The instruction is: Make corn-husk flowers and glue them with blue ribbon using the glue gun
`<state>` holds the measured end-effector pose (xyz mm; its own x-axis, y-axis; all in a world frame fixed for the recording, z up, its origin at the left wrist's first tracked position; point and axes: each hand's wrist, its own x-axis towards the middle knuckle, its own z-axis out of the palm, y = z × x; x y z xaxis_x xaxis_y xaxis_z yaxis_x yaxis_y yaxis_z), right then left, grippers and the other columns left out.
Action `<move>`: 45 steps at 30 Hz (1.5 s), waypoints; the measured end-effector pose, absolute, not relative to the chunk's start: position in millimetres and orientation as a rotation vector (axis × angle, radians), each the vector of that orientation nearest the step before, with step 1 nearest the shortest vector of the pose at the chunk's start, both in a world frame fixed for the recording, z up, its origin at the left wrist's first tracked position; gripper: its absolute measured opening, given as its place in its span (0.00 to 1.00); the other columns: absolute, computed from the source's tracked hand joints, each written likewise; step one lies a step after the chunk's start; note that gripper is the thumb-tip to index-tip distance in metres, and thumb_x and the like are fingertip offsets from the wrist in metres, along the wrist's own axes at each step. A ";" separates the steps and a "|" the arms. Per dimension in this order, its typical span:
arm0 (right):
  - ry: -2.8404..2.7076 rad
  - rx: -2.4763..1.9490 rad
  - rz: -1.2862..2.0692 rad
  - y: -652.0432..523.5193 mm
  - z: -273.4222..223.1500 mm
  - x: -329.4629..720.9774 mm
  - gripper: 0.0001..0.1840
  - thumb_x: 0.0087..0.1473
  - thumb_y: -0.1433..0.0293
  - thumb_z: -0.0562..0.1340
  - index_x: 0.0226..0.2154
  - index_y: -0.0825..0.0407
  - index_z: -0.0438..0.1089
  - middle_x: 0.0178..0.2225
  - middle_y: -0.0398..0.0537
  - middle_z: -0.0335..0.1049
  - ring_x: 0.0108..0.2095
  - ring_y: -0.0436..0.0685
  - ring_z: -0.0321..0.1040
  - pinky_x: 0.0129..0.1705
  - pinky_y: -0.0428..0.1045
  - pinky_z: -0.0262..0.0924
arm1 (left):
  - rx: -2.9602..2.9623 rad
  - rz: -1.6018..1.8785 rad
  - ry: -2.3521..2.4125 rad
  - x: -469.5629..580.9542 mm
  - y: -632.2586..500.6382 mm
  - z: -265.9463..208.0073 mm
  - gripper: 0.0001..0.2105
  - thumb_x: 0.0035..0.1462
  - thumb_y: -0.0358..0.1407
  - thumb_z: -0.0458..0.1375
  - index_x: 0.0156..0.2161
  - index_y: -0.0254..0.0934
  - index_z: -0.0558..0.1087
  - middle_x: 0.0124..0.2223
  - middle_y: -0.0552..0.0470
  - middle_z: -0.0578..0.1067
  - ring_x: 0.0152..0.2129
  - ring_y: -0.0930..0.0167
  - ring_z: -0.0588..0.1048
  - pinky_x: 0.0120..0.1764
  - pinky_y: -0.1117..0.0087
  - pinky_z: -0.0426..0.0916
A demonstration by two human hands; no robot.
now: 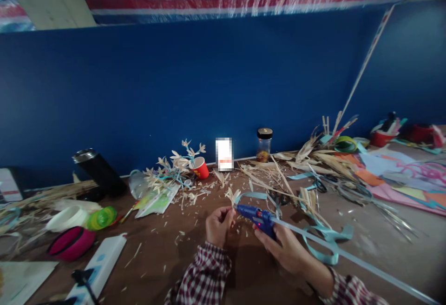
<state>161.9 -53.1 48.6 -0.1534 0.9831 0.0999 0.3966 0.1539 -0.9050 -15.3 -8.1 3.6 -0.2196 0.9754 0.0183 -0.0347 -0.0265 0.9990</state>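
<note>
My left hand [219,226] pinches the base of a small corn-husk flower [232,196], whose pale petals spread upward. In my right hand [287,249] is a blue hot glue gun [256,214] with a small red light, its nozzle at the flower's base. A long translucent glue stick [334,247] runs out of the back of the gun toward the lower right. From beside the flower a light-blue ribbon [256,195] reaches right. Dark-handled scissors [278,198] lie behind the gun.
A red paper cup [200,169] with husk flowers lies tipped at back left. A lidded jar [264,146] stands by the blue partition [223,82]. Husks [310,156], coloured paper [400,175] and more scissors lie right. A black flask [99,170] and power strip [101,263] are left.
</note>
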 end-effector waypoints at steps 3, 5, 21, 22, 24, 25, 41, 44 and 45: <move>-1.729 -1.328 0.953 -50.8 51.5 161.1 0.15 0.49 0.59 0.56 0.32 0.54 0.69 0.29 0.47 0.70 0.31 0.56 0.65 0.35 0.49 0.60 | 1.109 1.389 1.379 -15.4 -8.9 5.9 0.12 0.42 0.41 0.60 0.29 0.32 0.74 0.21 0.51 0.74 0.15 0.75 0.69 0.19 0.77 0.63; -1.723 -1.333 0.933 -50.1 52.0 160.8 0.15 0.49 0.59 0.56 0.31 0.54 0.68 0.29 0.47 0.70 0.30 0.55 0.64 0.34 0.48 0.60 | 1.102 1.392 1.394 -15.6 -8.7 5.8 0.13 0.42 0.41 0.60 0.29 0.32 0.74 0.20 0.52 0.74 0.14 0.75 0.69 0.18 0.76 0.63; -1.731 -1.360 0.896 -51.7 47.3 162.3 0.15 0.49 0.59 0.56 0.30 0.54 0.69 0.26 0.46 0.70 0.28 0.55 0.65 0.30 0.47 0.61 | 1.128 1.374 1.354 -16.0 -7.5 1.9 0.13 0.42 0.42 0.60 0.30 0.32 0.74 0.20 0.52 0.73 0.15 0.74 0.69 0.19 0.76 0.64; -1.712 -1.354 0.910 -51.6 46.9 162.3 0.15 0.49 0.59 0.56 0.31 0.54 0.69 0.25 0.46 0.69 0.28 0.55 0.65 0.29 0.47 0.61 | 1.130 1.361 1.363 -15.7 -7.6 1.6 0.13 0.42 0.42 0.60 0.30 0.32 0.74 0.19 0.52 0.73 0.15 0.74 0.69 0.19 0.76 0.64; -1.674 -1.337 0.945 -51.4 46.3 162.3 0.15 0.49 0.59 0.56 0.32 0.53 0.68 0.24 0.44 0.69 0.26 0.54 0.64 0.27 0.46 0.61 | 1.137 1.347 1.373 -15.0 -7.7 1.0 0.12 0.43 0.41 0.60 0.30 0.33 0.74 0.18 0.53 0.72 0.15 0.75 0.69 0.20 0.76 0.64; -1.663 -1.329 0.959 -51.5 45.8 162.5 0.15 0.49 0.59 0.56 0.32 0.52 0.68 0.24 0.44 0.69 0.26 0.54 0.64 0.27 0.46 0.60 | 1.141 1.344 1.372 -14.8 -7.7 0.5 0.12 0.43 0.41 0.60 0.30 0.33 0.74 0.19 0.53 0.72 0.16 0.75 0.69 0.20 0.77 0.64; -1.717 -1.363 0.883 -51.4 48.3 162.1 0.14 0.50 0.59 0.55 0.30 0.53 0.67 0.23 0.44 0.68 0.26 0.53 0.64 0.27 0.46 0.59 | 1.083 1.347 1.367 -16.6 -6.9 1.4 0.12 0.43 0.40 0.60 0.31 0.32 0.72 0.19 0.54 0.72 0.15 0.76 0.68 0.20 0.77 0.63; -1.707 -1.360 0.909 -52.0 45.6 160.6 0.15 0.51 0.59 0.55 0.31 0.53 0.67 0.24 0.44 0.68 0.25 0.53 0.63 0.26 0.45 0.58 | 1.061 1.362 1.348 -15.4 -7.1 3.4 0.12 0.43 0.40 0.59 0.31 0.31 0.72 0.23 0.52 0.74 0.16 0.76 0.68 0.19 0.77 0.63; -1.717 -1.368 0.899 -51.7 44.8 160.3 0.15 0.50 0.58 0.55 0.32 0.53 0.67 0.24 0.44 0.68 0.25 0.53 0.63 0.26 0.45 0.59 | 1.061 1.361 1.347 -14.9 -7.2 4.0 0.12 0.43 0.40 0.59 0.31 0.31 0.72 0.23 0.52 0.74 0.15 0.77 0.68 0.19 0.77 0.62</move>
<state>160.3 -51.7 44.8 -0.1470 0.9808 0.1281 0.4536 0.1820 -0.8724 -14.9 -7.2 4.0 -0.2091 0.9776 -0.0253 -0.0357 0.0182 0.9992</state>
